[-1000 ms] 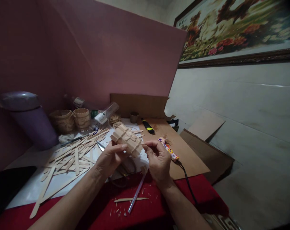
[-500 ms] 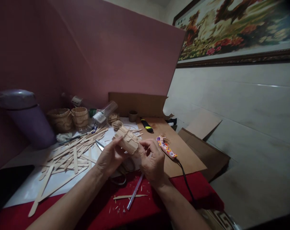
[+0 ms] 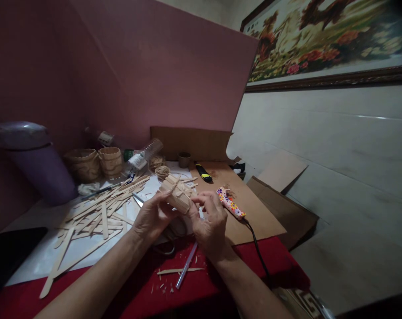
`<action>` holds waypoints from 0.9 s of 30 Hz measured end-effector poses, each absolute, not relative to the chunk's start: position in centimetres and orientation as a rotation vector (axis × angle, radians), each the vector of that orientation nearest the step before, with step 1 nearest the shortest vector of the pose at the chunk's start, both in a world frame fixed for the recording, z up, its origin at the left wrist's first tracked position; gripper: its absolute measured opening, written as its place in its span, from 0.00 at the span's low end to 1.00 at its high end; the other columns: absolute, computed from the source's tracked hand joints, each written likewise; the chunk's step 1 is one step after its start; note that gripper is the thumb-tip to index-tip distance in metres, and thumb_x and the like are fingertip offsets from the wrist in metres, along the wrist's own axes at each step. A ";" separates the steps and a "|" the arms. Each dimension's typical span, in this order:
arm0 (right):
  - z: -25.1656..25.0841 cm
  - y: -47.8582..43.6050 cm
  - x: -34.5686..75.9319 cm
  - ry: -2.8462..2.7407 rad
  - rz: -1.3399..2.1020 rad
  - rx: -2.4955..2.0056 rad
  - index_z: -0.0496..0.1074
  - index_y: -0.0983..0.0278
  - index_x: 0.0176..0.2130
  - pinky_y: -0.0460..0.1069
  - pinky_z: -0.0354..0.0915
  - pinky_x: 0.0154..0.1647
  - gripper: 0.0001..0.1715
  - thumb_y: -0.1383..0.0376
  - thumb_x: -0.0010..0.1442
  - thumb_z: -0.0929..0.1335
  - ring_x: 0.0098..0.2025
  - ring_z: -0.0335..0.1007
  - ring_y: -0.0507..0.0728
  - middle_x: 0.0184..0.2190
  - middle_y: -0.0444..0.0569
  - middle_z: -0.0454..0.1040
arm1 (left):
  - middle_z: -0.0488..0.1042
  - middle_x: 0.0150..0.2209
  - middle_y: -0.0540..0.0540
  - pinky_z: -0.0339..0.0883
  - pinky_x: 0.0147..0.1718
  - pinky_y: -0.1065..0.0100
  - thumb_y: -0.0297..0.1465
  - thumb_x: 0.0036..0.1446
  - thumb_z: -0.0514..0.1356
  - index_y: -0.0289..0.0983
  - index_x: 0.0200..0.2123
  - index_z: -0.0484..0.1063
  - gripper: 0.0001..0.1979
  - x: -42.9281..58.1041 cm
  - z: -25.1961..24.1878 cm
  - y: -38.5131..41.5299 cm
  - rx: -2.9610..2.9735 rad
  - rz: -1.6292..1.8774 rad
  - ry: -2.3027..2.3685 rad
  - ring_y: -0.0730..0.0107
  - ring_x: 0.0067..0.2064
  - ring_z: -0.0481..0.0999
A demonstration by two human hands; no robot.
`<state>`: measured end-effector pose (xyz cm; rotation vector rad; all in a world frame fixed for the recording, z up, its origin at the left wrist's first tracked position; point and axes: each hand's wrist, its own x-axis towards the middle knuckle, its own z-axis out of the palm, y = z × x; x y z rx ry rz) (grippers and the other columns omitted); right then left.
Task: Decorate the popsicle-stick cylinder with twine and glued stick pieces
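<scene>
Between my hands is a small craft piece of wooden sticks (image 3: 178, 195), tilted, with what looks like a tied band across it. My left hand (image 3: 156, 218) is closed around its left end, thumb on top. At its lower right end, my right hand (image 3: 210, 219) pinches the piece between thumb and fingers, the other fingers curled. Scissors (image 3: 138, 200) lie partly hidden under my left hand. A clear glue stick (image 3: 186, 266) and a loose wooden stick (image 3: 179, 271) rest on the red cloth (image 3: 141, 288) below.
Many wooden craft sticks (image 3: 104, 217) spread over white paper at left. Beyond them stand two carved-looking pots (image 3: 110, 160), a purple tumbler (image 3: 41, 164), a plastic bottle (image 3: 144, 156) and twine balls (image 3: 162, 172). A utility knife (image 3: 204, 173) and corded glue gun (image 3: 230, 203) lie on cardboard (image 3: 260, 217).
My right hand has moved slightly left along the craft piece's lower right end. My left hand keeps its hold, and the things on the table stay put.
</scene>
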<state>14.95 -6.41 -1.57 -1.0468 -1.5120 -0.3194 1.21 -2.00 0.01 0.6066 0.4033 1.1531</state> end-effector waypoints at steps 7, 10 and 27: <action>-1.6 -6.7 14.7 -1.584 -0.497 -1.085 0.71 0.63 0.35 0.51 0.67 0.37 0.05 0.72 0.60 0.67 0.36 0.70 0.57 0.34 0.50 0.73 | 0.81 0.35 0.44 0.74 0.39 0.66 0.23 0.48 0.65 0.33 0.39 0.78 0.12 1.2 -0.3 -2.1 0.647 1.166 0.359 0.66 0.36 0.79; -1.5 -6.8 14.6 -1.597 -0.548 -1.120 0.70 0.62 0.35 0.51 0.66 0.36 0.06 0.72 0.60 0.66 0.35 0.69 0.56 0.33 0.50 0.73 | 0.81 0.34 0.45 0.73 0.38 0.67 0.22 0.48 0.65 0.33 0.40 0.78 0.13 1.2 -0.3 -2.3 0.658 1.183 0.376 0.66 0.35 0.79; -1.7 -6.7 14.7 -1.649 -0.484 -1.127 0.72 0.62 0.37 0.52 0.65 0.40 0.04 0.69 0.64 0.66 0.38 0.69 0.57 0.35 0.50 0.75 | 0.78 0.27 0.47 0.73 0.36 0.67 0.23 0.47 0.66 0.32 0.28 0.75 0.03 1.4 -0.1 -2.6 0.709 1.192 0.378 0.69 0.31 0.77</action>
